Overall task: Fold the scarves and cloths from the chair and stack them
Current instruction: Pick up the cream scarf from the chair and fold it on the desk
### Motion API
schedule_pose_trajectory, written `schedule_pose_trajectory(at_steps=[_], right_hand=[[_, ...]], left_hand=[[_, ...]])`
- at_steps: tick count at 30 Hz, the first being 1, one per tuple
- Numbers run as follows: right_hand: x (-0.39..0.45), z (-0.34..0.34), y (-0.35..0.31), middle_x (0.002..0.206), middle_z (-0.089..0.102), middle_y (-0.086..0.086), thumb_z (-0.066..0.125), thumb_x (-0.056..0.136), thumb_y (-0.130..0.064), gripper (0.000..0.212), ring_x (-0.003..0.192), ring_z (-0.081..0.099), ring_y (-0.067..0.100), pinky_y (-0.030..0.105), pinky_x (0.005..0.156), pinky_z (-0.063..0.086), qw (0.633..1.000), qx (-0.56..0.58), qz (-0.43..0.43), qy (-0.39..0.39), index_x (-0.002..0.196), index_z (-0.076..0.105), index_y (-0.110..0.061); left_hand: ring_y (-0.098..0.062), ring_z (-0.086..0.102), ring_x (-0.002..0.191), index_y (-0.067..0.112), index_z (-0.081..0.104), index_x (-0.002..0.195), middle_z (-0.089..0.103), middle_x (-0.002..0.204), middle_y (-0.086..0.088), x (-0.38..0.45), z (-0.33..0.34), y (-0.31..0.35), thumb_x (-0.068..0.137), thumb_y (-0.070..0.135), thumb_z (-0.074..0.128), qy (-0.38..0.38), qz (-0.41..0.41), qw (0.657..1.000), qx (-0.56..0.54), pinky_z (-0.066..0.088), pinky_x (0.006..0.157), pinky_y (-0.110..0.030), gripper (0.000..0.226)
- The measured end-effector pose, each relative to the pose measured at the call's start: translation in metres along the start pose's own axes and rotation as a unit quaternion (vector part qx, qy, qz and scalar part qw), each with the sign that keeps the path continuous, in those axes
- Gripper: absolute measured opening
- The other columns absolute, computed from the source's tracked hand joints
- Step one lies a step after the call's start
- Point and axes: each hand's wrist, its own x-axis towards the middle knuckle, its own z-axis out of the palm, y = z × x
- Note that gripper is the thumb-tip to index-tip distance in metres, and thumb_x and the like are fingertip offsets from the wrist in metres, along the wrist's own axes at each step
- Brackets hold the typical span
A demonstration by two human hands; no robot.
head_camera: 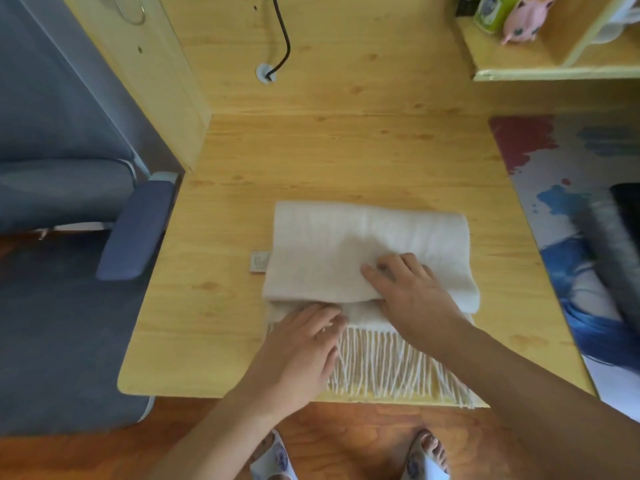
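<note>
While the cream scarf lies half-folded on the desk, both hands press flat, fingers spread, gripping nothing — left hand beside the fringe, right hand on the fold. Likely next: tuck the fringe under.

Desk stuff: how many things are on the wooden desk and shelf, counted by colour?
Cream: 1, the scarf under the left hand and right hand
Pink: 1, the toy
Green: 1, the box
Black: 1, the cable
Many-coloured: 1, the mat
Total: 5
</note>
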Motion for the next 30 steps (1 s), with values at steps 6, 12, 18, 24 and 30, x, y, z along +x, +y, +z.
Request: schedule_pose_trajectory(at_steps=[6, 12, 18, 24, 30], right_hand=[[-0.019, -0.018, -0.004, 0.124, 0.054, 0.012, 0.068, 0.082, -0.028, 0.063, 0.113, 0.049, 0.034, 0.047, 0.096, 0.049, 0.997, -0.026, -0.042, 0.059, 0.141, 0.054, -0.011], [-0.03, 0.01, -0.013, 0.129, 0.047, 0.013, 0.069, 0.085, -0.037, 0.071, 0.117, 0.046, 0.036, 0.052, 0.102, 0.046, 0.999, -0.043, -0.032, -0.007, 0.147, 0.046, -0.01], [-0.031, -0.002, -0.012, 0.137, 0.044, 0.005, 0.044, 0.094, -0.055, 0.065, 0.129, 0.039, 0.029, 0.046, 0.113, 0.037, 0.998, 0.048, -0.025, -0.036, 0.148, 0.042, -0.019], [-0.019, -0.043, 0.063, 0.115, 0.06, 0.004, 0.048, 0.101, -0.042, 0.035, 0.099, 0.056, 0.024, 0.036, 0.085, 0.043, 0.817, 0.325, 0.46, 0.124, 0.122, 0.053, -0.014], [0.007, -0.052, 0.096, 0.097, 0.073, 0.014, 0.043, 0.099, -0.06, 0.048, 0.079, 0.073, 0.027, 0.034, 0.062, 0.057, 0.662, 0.545, 0.514, -0.037, 0.119, 0.053, -0.018]], left_hand=[[-0.015, 0.049, 0.137, 0.018, 0.057, 0.145, 0.053, 0.15, 0.002, -0.007, 0.002, 0.007, 0.099, 0.033, 0.049, 0.015, -0.029, 0.999, 0.029, 0.029, 0.118, -0.031, 0.049], [-0.019, 0.061, 0.122, 0.014, 0.071, 0.121, 0.065, 0.131, -0.003, -0.017, -0.017, 0.043, 0.087, 0.019, 0.069, 0.003, 0.047, 0.999, -0.016, 0.043, 0.116, -0.037, 0.034], [-0.031, 0.027, 0.152, 0.02, 0.038, 0.155, 0.036, 0.16, -0.01, 0.07, -0.019, 0.015, 0.106, 0.042, 0.027, 0.069, -0.136, 0.988, -0.002, 0.023, 0.125, -0.046, 0.054], [-0.03, -0.019, 0.155, 0.033, -0.008, 0.162, -0.016, 0.17, -0.008, 0.093, 0.019, -0.016, 0.102, 0.062, 0.0, -0.017, -0.179, 0.982, 0.055, -0.004, 0.126, -0.053, 0.067], [-0.026, -0.029, 0.152, 0.037, -0.022, 0.158, -0.027, 0.167, -0.003, 0.094, 0.016, -0.017, 0.098, 0.065, -0.006, -0.033, -0.184, 0.981, 0.047, -0.01, 0.126, -0.05, 0.068]])
